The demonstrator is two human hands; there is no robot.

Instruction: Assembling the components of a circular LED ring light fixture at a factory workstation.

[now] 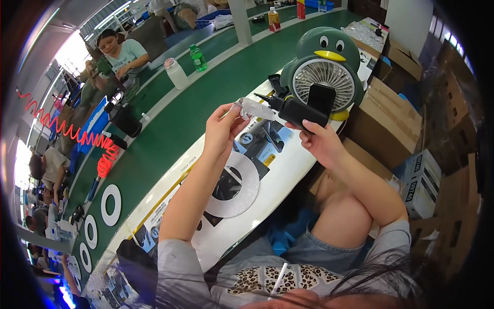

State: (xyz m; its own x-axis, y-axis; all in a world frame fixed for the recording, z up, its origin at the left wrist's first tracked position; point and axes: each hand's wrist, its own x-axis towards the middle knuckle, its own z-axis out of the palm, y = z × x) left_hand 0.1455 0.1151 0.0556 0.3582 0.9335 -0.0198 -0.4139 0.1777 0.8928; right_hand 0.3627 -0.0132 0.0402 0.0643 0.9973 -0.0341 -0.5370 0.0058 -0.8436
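Note:
Between the fingers of my left hand (225,127) is a small whitish, translucent plastic piece (257,109). My right hand (321,140) is closed around a black squeeze bottle (302,112), which lies tilted with its thin nozzle pointing left, just above the plastic piece. I cannot tell whether the nozzle touches it. Below my hands, a flat white ring (247,193) lies on printed sheets at the white table edge (242,226). Just beyond the bottle, a dark phone (322,97) stands before a green penguin-shaped fan (329,59).
Along the green conveyor belt (164,131) lie several more white rings (110,205). Past it stand a white jar (176,74), a green bottle (197,58) and a black tumbler (123,118). A red coiled hose (77,134) hangs left. Cardboard boxes (386,118) crowd the right. A co-worker (121,54) sits opposite.

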